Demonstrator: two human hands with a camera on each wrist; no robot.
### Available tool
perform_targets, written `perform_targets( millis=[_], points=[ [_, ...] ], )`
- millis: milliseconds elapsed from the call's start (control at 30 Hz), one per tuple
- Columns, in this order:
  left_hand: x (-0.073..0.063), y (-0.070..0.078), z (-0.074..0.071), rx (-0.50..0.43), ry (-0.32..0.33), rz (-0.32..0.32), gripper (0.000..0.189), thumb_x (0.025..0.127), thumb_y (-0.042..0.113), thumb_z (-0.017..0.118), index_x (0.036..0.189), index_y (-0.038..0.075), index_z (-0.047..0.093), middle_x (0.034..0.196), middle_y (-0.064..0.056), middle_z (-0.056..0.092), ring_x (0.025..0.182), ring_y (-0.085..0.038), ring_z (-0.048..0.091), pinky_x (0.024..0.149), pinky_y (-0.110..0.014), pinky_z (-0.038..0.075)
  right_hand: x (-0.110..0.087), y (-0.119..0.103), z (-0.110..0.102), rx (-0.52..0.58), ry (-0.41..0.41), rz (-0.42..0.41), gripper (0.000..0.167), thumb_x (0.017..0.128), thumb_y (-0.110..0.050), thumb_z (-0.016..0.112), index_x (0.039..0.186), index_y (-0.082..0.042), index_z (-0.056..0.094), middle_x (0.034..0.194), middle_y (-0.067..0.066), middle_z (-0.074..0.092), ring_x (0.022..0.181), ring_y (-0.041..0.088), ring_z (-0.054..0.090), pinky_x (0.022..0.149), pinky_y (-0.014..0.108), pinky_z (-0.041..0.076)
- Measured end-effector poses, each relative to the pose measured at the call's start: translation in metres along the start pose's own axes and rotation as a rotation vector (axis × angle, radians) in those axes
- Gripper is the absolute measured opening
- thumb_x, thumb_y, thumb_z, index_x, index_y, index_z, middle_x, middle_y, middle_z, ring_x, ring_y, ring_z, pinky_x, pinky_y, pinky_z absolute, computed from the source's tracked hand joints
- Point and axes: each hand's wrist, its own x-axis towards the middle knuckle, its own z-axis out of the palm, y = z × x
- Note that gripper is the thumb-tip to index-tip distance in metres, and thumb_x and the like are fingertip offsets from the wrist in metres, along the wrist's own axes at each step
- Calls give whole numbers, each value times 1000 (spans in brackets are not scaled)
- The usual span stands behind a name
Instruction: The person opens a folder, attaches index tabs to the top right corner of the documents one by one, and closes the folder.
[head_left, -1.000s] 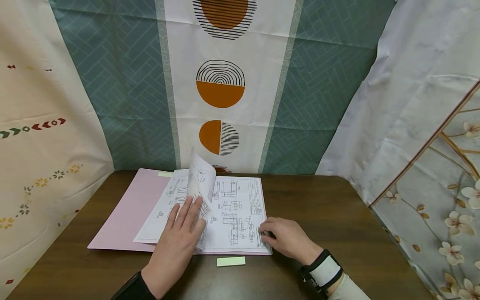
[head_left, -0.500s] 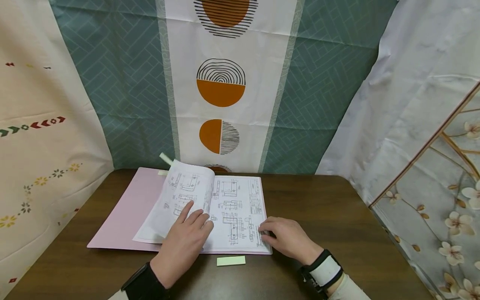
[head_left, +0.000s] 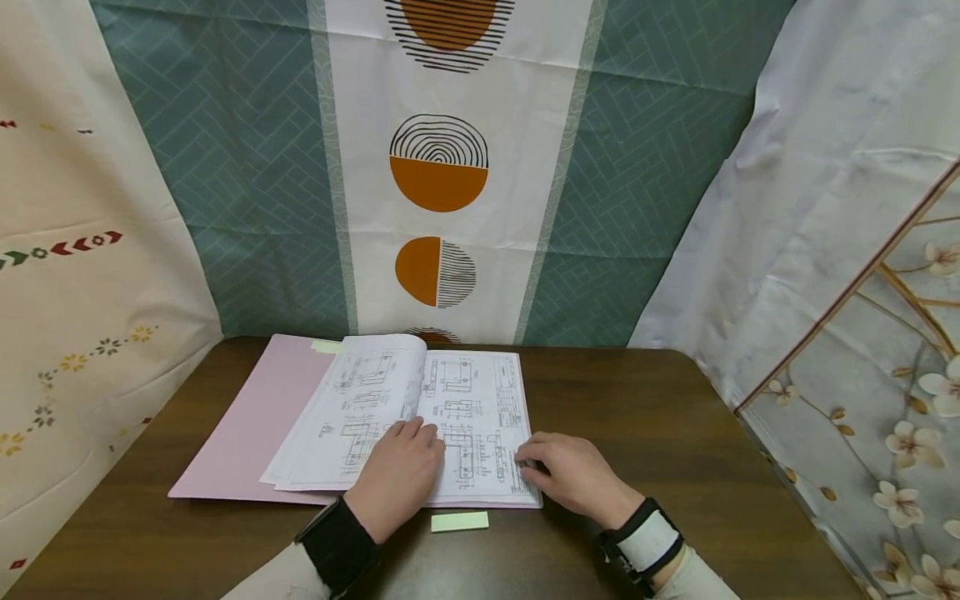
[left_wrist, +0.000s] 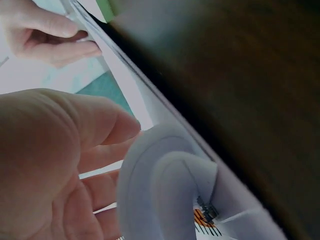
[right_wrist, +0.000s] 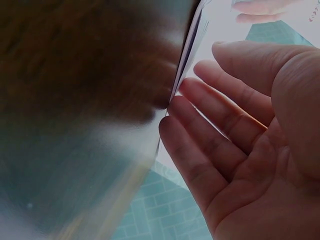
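Note:
A pink folder lies open on the table, holding white pages with line drawings. In the head view my left hand lies low over the inner fold, between the turned page and the right-hand page. The left wrist view shows that hand with its fingers loosely bent against the curled pages; a dark metal fastener shows inside the curl. My right hand rests at the right edge of the pages. Its relaxed fingertips meet that edge in the right wrist view.
A pale green strip lies on the wooden table just in front of the folder. Another green strip sits at the top of the left cover. Patterned cloths hang behind and at both sides.
The lifted page has come over to the left and now lies down, its green tab no longer sticking up. My left hand has moved right to the fold. The right hand has stayed put.

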Motion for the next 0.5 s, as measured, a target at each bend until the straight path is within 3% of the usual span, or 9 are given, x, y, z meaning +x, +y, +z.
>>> perform_targets(
  millis=[167,500],
  points=[
    [1,-2,2,-19,-53,-52,19,99,13,80,112,0,79,109,-16,75,117,-38,69,99,-53,56,0,0,1,-5,2,1,21,100,-23,85,119,-15,84,125,0,77,109,17,72,96,45,61],
    [1,-8,5,-79,-135,-133,28,97,14,84,121,-1,78,116,-19,74,115,-37,68,101,-54,57,2,-3,-1,-15,13,9,20,100,-21,85,118,-15,84,122,0,78,105,15,72,94,44,61]
  ],
)
